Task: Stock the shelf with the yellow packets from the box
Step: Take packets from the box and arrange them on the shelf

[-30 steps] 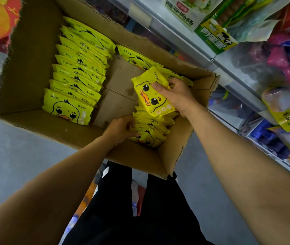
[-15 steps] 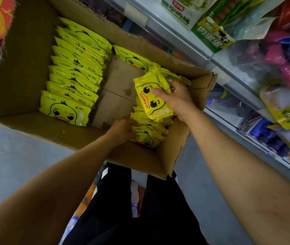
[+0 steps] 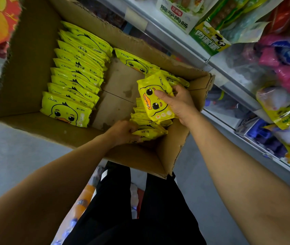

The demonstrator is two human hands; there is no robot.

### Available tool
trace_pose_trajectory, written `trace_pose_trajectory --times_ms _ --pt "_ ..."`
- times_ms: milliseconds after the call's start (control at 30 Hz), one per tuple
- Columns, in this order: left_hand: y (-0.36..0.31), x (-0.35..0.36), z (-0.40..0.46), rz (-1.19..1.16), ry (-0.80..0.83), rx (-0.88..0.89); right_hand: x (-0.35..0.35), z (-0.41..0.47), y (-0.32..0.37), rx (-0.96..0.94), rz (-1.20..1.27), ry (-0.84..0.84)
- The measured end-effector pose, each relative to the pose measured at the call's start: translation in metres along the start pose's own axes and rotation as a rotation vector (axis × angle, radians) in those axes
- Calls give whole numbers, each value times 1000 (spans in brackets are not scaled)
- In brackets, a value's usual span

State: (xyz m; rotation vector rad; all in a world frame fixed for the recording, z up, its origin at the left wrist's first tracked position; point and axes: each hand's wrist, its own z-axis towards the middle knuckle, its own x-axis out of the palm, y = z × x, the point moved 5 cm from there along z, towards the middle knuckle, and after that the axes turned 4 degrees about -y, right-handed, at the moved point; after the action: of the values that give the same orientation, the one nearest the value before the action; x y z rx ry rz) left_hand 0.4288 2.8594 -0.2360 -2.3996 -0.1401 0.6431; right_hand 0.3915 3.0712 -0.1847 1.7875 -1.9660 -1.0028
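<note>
Your right hand has lifted one yellow packet a bit higher from the box, while your left hand grips more packets, so shelving comes next.

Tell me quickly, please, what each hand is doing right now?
Left hand: fingers curled on the near end of the packet stack in the box.
Right hand: holding one yellow duck packet, thumb across its face.

Bright yellow packets printed with a black-eyed, orange-billed duck face lie in a plain brown box.
</note>
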Motion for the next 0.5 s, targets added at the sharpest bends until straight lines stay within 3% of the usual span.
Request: trace_pose_trajectory --times_ms 267,400,500 --pt "2 -39 -21 -603 -9 -187 -9 -18 24 -37 -13 -34" --pt "-12 -56 -39 -657 74 -233 -15 -38 42 -82 -57 -105" --pt "-15 -69 -59 -683 38 -374 -20 -59 59 -118 -67 -149"
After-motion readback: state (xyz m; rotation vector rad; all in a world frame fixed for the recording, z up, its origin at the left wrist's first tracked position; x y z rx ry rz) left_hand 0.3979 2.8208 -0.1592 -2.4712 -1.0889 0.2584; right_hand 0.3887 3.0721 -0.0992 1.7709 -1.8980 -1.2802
